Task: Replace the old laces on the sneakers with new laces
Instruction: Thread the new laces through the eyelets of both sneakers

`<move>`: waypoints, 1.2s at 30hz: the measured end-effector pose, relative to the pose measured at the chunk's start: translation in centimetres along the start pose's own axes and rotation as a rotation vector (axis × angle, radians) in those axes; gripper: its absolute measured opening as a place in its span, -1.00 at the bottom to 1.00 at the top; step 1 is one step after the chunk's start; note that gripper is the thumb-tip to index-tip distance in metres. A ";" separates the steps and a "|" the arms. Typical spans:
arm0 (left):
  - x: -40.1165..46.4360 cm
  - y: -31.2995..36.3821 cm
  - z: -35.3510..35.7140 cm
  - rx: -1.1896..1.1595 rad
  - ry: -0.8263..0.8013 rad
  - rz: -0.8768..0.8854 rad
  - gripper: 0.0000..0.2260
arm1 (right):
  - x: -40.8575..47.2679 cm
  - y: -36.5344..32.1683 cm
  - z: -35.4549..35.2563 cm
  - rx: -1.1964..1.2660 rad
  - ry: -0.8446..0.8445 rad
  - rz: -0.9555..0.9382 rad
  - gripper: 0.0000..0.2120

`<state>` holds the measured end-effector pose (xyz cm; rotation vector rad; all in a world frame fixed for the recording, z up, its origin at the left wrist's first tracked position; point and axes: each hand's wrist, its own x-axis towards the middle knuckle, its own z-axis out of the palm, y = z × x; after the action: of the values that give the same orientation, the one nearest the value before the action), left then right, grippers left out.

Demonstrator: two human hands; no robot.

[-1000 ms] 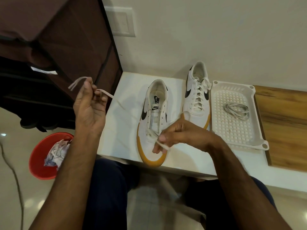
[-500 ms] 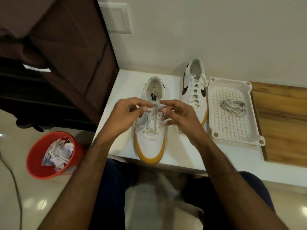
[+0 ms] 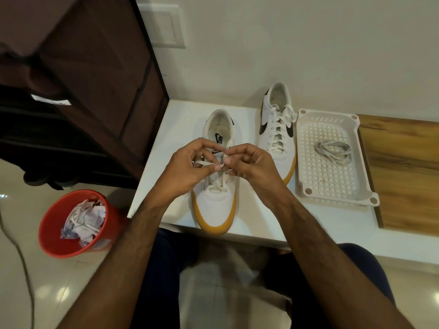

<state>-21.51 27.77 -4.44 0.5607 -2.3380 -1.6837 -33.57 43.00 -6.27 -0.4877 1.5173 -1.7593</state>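
Both hands have come closer together since half a second ago, and their fingertips now almost meet over the tongue of the near white sneaker with a yellow-brown rubber sole [image 3: 215, 210]. One second ago the left hand was lifted far out to the left with the lace end.

The left hand [image 3: 187, 167] pinches a flat white lace [image 3: 206, 164] between thumb and forefinger. The right hand [image 3: 249, 162] pinches the same lace near its end, with the other fingers curled. This lace is threaded only through the lower eyelets of the near sneaker.

The sneaker stands on a white table top [image 3: 175, 129], toe toward the person. A second white sneaker with a black side mark [image 3: 276, 129] stands just beside it, fully laced. To its right, a white perforated plastic tray [image 3: 332, 184] holds a coiled grey-white lace [image 3: 333, 151]. On the floor at the left stands a red plastic bucket [image 3: 59, 236] with crumpled paper inside.
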 end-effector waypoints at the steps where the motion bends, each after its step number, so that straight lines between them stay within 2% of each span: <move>1: 0.0 0.0 0.0 0.003 0.000 -0.003 -0.70 | 0.0 -0.1 0.0 0.012 0.016 -0.008 -0.72; 5: 0.1 -0.1 0.2 0.041 0.028 -0.017 -0.74 | 0.2 0.1 0.2 0.049 0.062 -0.027 -0.54; 11: 0.0 -0.4 0.4 0.202 0.065 0.006 -0.79 | 0.3 0.4 -0.1 -0.094 0.035 -0.069 -0.90; 14: 0.2 -0.2 0.9 0.160 0.066 0.001 -0.81 | 0.1 0.6 0.4 -0.182 0.047 -0.111 -0.92; 18: 0.3 -0.2 0.5 0.102 0.149 0.000 -0.87 | 0.3 0.6 0.2 -0.245 0.020 -0.148 -0.88; 21: 0.4 -0.4 0.4 0.176 0.163 0.038 -0.87 | 0.4 0.8 0.3 -0.246 0.052 -0.121 -0.87; 24: 0.4 -1.3 0.6 0.330 0.167 0.023 -0.93 | 0.6 1.6 0.5 -0.322 0.216 -0.060 -0.90; 26: 0.6 -2.0 0.5 0.388 0.166 0.000 -0.94 | 0.8 2.3 0.9 -0.450 0.305 -0.007 -0.77; 28: 0.6 -2.3 0.5 0.436 0.152 0.007 -0.94 | 0.8 2.7 1.6 -0.529 0.325 0.021 -0.64; 30: 0.7 -2.3 0.6 0.489 0.134 0.028 -0.95 | 1.0 2.6 2.0 -0.594 0.343 0.021 -0.60; 33: 0.5 -2.4 0.4 0.572 0.116 0.044 -0.95 | 1.4 2.2 1.6 -0.608 0.348 0.062 -0.64; 36: 0.6 -2.5 0.3 0.597 0.093 0.052 -0.94 | 1.5 1.9 1.1 -0.586 0.334 0.084 -0.79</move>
<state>-21.65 27.07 -6.92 0.6456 -2.7423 -0.8910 -33.22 41.16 -8.13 -0.4130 2.2716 -1.3575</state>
